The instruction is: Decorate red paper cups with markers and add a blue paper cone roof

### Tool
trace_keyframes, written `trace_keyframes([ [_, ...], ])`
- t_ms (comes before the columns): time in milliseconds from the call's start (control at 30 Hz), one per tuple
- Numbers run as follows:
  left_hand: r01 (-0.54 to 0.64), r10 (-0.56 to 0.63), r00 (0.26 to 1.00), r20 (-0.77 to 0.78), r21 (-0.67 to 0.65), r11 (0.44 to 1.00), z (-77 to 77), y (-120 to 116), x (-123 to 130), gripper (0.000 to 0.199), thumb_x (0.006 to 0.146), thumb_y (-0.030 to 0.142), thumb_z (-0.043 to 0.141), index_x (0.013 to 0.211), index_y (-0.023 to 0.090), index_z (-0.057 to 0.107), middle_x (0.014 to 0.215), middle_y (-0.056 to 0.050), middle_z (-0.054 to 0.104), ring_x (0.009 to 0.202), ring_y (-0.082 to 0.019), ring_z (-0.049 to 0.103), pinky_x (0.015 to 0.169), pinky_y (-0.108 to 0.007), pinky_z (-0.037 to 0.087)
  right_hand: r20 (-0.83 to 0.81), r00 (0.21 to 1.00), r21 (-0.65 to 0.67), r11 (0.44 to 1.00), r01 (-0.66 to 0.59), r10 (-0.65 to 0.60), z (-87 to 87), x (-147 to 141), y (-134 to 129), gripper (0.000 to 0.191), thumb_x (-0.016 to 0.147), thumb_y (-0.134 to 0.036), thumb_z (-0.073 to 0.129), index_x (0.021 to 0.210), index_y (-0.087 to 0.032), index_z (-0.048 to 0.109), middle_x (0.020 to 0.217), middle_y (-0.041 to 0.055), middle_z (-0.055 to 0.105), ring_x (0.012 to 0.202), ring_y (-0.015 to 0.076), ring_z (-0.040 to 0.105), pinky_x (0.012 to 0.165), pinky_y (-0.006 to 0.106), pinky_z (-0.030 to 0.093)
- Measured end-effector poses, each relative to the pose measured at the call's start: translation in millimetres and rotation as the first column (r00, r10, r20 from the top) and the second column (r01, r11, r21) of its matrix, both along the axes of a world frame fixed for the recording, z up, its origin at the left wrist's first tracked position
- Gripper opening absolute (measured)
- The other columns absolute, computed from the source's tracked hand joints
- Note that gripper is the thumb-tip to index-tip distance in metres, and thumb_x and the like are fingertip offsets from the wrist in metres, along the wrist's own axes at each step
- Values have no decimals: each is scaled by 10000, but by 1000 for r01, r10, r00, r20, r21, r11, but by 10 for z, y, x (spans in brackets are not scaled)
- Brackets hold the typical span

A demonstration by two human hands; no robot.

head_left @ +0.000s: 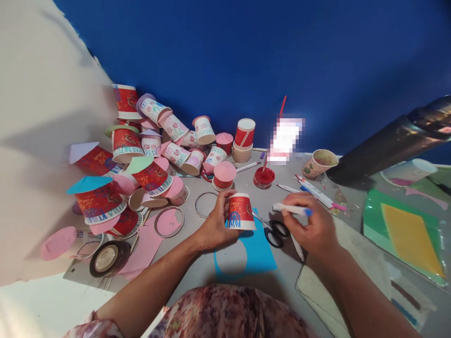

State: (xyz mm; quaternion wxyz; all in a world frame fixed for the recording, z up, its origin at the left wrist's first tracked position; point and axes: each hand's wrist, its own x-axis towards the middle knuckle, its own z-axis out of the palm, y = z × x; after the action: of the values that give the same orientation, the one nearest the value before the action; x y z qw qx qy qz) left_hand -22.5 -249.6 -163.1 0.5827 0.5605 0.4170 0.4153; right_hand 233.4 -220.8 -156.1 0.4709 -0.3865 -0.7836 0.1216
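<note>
In the head view, my left hand (215, 225) is closed round a red paper cup (241, 210) turned rim down, with blue marks drawn near its white rim. My right hand (313, 227) grips a white marker pen (291, 209) with a blue end, its other end pointing left toward the cup but apart from it. Beneath the cup lies a sheet of blue paper (262, 263) with a round hole cut in it. Black-handled scissors (274, 234) rest between my hands, and a white pen (298, 249) lies under my right hand.
Decorated paper cups (133, 176) with paper tops pile up at the left. A red pot (264, 178) holds a brush. Several markers (317, 191), a patterned cup (320, 164) and a black bottle (380, 145) stand or lie right. Black tape (109, 258) lies left.
</note>
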Motion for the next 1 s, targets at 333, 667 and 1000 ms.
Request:
trace_keyframes([
  [333,76,-56,992,-110,183,980,-100,-11,21,863,702,193,878,1393,259,365,1410,-154,569,1258,-284,635,1065,-448,533,-396,916,-359,930,-83,-71,136,-144,-276,38,957,-216,666,943,-235,696,661,-45,651,521,128,643,496,235,507],
  [667,126,46,942,-332,479,868,-151,13,16,878,755,268,874,1498,266,405,1436,-150,517,1345,-313,553,1162,-506,472,-84,996,-90,996,4,-12,198,-241,-289,60,930,-187,670,903,-240,679,780,-18,757,665,137,729,639,213,556],
  [1000,141,51,936,-349,502,853,-172,7,17,898,761,273,875,1514,279,387,1443,-153,507,1358,-319,539,1165,-511,467,-32,999,-57,998,-11,9,187,-262,-287,45,961,-207,651,944,-242,673,805,-2,773,695,151,751,677,218,580],
])
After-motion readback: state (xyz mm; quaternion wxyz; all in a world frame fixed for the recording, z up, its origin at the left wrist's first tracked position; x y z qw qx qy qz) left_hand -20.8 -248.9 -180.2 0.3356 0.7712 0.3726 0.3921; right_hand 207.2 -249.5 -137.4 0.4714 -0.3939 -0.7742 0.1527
